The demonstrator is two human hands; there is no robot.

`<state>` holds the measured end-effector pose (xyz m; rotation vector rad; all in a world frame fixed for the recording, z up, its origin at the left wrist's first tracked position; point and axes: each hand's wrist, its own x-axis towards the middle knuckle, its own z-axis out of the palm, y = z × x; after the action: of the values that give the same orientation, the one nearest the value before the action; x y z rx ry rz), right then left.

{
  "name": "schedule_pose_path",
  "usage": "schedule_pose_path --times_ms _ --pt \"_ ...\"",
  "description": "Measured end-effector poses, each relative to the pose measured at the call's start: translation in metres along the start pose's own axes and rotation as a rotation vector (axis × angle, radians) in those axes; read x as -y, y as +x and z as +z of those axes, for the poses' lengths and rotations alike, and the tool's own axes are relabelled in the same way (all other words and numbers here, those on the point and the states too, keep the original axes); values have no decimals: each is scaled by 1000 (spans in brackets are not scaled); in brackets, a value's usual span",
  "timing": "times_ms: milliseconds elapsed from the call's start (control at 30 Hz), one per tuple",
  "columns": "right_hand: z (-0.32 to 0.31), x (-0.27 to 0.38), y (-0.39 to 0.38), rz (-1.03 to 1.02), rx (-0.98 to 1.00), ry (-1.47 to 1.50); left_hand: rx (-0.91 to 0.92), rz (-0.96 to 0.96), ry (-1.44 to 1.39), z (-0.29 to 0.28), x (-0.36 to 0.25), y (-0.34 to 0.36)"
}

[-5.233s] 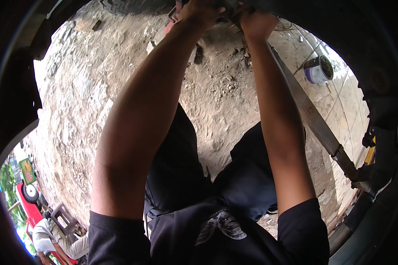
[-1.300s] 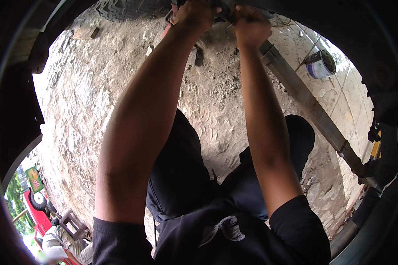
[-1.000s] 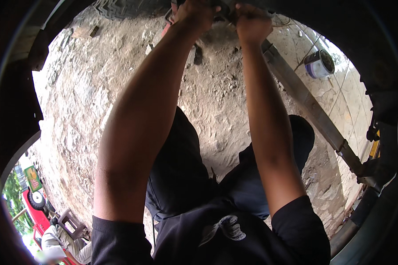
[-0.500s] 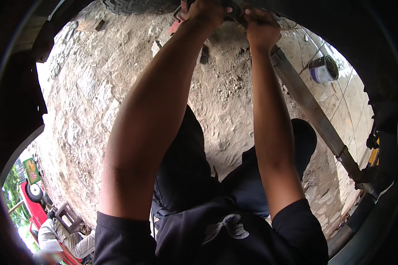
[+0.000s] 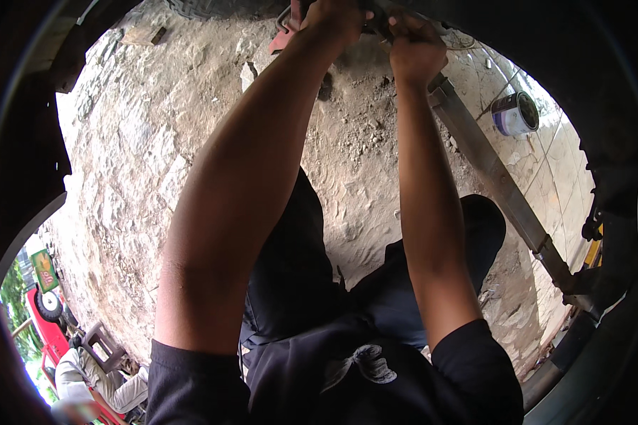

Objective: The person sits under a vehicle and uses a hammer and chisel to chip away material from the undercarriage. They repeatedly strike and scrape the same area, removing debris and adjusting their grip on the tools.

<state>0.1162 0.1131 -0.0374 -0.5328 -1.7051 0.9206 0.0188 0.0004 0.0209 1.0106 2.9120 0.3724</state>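
My left hand [image 5: 333, 21] is closed at a dark metal part [image 5: 381, 27] high in the view, beside a red metal piece [image 5: 280, 42]; what exactly its fingers grip is hidden. My right hand [image 5: 415, 49] has curled fingers around that dark part, a little to the right. Both forearms reach up between the dark, shadowed underside of what looks like a vehicle. A long metal bar [image 5: 489, 149] runs diagonally beside my right arm. My knees, in dark trousers, are bent beneath my arms.
A treaded tire [image 5: 195, 7] is at the top, with a wooden block [image 5: 142, 35] left of it on rough ground. A paint can [image 5: 514, 113] lies at right on tiles. At lower left are a red vehicle [image 5: 46, 326], a plastic stool [image 5: 103, 347] and another person [image 5: 103, 382].
Since 5.2 seconds ago my right knee has swung outward to the right and my right forearm sits more upright. Over the last second both hands shifted slightly rightward in view, still closed up top.
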Motion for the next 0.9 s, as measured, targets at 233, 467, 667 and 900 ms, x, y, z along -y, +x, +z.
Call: schedule_pose_path --times_ms 233,467,667,900 --pt "8 -14 6 146 6 268 -3 90 138 11 -2 15" --pt "1 12 15 164 26 25 2 -96 -49 -7 -4 -7" --pt "-9 30 21 1 53 -194 72 77 181 -11 -3 5" --pt "-10 44 13 -77 70 -189 -40 172 282 9 10 7"
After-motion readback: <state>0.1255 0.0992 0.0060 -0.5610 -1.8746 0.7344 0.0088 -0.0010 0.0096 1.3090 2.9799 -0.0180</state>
